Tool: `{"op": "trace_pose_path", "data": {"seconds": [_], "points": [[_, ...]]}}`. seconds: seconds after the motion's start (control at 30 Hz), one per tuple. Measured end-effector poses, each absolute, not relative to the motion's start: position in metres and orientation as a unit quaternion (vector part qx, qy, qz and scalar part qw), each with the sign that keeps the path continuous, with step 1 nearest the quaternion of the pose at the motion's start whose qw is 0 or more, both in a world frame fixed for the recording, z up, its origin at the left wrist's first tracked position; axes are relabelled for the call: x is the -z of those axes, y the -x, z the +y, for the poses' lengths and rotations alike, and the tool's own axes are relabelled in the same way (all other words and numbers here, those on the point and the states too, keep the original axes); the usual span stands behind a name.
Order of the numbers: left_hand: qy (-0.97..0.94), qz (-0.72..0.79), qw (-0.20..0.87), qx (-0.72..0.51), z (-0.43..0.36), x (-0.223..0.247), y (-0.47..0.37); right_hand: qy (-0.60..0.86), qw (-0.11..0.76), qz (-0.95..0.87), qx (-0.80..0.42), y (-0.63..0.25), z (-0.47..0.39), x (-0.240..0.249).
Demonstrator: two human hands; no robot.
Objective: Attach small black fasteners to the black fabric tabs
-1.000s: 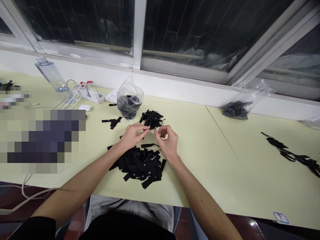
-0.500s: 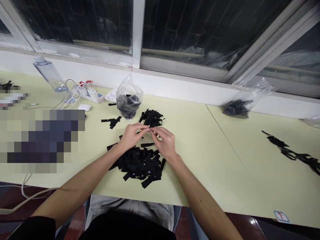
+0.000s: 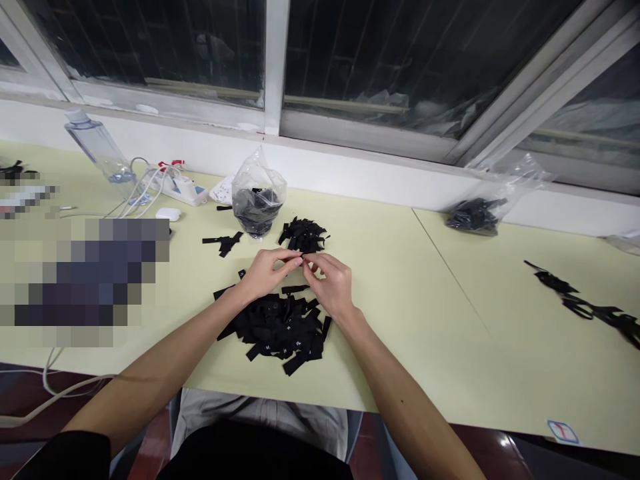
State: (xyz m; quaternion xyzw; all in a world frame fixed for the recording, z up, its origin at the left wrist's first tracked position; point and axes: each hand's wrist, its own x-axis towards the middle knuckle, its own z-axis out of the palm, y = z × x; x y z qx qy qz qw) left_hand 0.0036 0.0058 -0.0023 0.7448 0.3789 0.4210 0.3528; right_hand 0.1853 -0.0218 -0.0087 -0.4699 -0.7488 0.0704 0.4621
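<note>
Black piece (image 3: 303,255) mostly behind fingertips (image 3: 297,261).

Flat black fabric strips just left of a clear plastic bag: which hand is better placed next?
Left, likely: the left hand is nearer those strips; the right hand would cross it. Both pinch a black piece.

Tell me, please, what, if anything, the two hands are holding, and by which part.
The left hand and right hand pinch a small black piece at their fingertips; it is mostly hidden, so which part is gripped cannot be told.
</note>
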Motion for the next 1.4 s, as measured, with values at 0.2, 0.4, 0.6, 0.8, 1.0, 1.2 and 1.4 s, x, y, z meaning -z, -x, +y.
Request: {"op": "trace_pose_path", "data": {"seconds": [0.2,0.4,0.6,0.8,1.0,1.2,1.4], "points": [[-0.760,0.363,0.338,-0.419,0.005,0.001,-0.001,0.478,0.474,-0.729,-0.120,-0.184,-0.024,0.003],[-0.763,0.356,0.340,-0.418,0.008,0.002,0.001,0.494,0.497,-0.688,-0.191,-0.183,-0.023,0.000],[-0.760,0.362,0.334,-0.423,0.011,0.006,-0.001,0.483,0.499,-0.692,-0.196,-0.182,-0.023,0.003],[-0.756,0.367,0.332,-0.428,0.011,0.006,-0.002,0.478,0.491,-0.708,-0.174,-0.183,-0.024,0.003],[-0.750,0.369,0.342,-0.429,0.010,0.005,-0.002,0.465,0.486,-0.720,-0.171,-0.184,-0.023,0.003],[-0.738,0.389,0.353,-0.424,0.008,0.004,-0.004,0.452,0.471,-0.744,-0.139,-0.184,-0.022,0.007],[-0.739,0.383,0.357,-0.424,0.008,0.005,-0.006,0.452,0.475,-0.749,-0.095,-0.180,-0.022,0.010]]}}
